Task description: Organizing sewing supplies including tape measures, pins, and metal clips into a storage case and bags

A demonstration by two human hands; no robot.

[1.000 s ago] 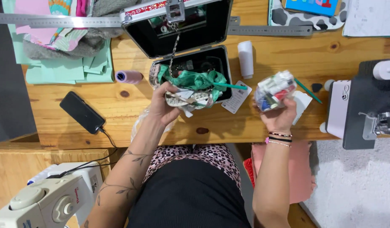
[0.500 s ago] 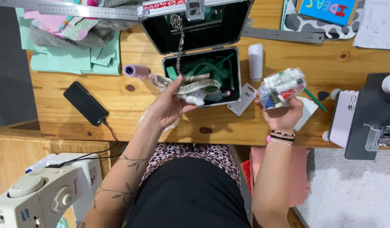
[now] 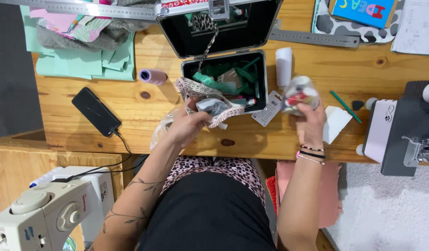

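Observation:
My left hand [image 3: 189, 124] grips a bunch of lace ribbon and small cloth scraps [image 3: 209, 103], held just in front of an open black metal case [image 3: 224, 79] on the wooden table [image 3: 131, 116]. Green tape and other sewing bits fill the case's lower half; its lid [image 3: 214, 23] stands tilted back. My right hand [image 3: 309, 122] holds up a clear bag of small coloured thread spools [image 3: 298, 95] to the right of the case.
A black phone [image 3: 95, 111] on a cable lies left, with a lilac thread spool [image 3: 152, 76] and green paper sheets [image 3: 80, 65] behind. Metal rulers run along the back. A white spool [image 3: 284, 65], card tag [image 3: 266, 114] and green pencil [image 3: 345, 107] are close. Sewing machines stand at lower left [image 3: 42, 214] and right [image 3: 405, 130].
My left hand has drawn the lace bunch out of the case toward me, leaving the green tape inside. My right hand has stayed raised with the spool bag.

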